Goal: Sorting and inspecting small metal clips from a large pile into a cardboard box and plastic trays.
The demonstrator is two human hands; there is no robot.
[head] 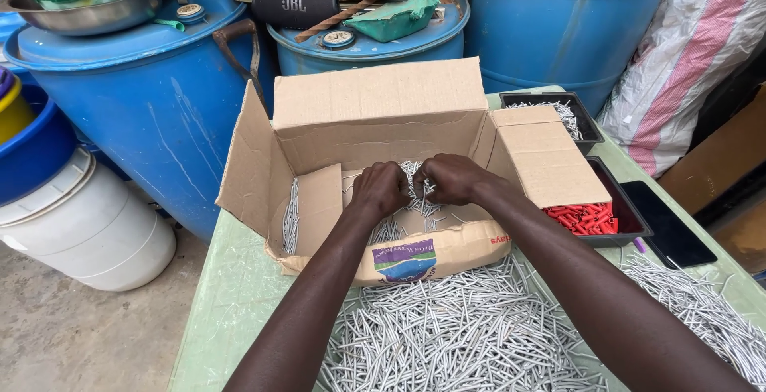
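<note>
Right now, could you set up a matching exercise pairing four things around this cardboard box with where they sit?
Things:
1. Both hands
2. Red plastic pieces
3. Black cylinder speaker
4. Loose silver nails

Places:
A. On a blue barrel lid
B. Heaped on the green table in front of the box
C. Inside the cardboard box
D. In a black tray right of the box

Pairs: 1-C, 2-D, 3-A, 4-B

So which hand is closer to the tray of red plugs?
The right hand. It sits inside the cardboard box, on the side toward the black tray of red plugs. The left hand is beside it, farther from the tray.
</note>
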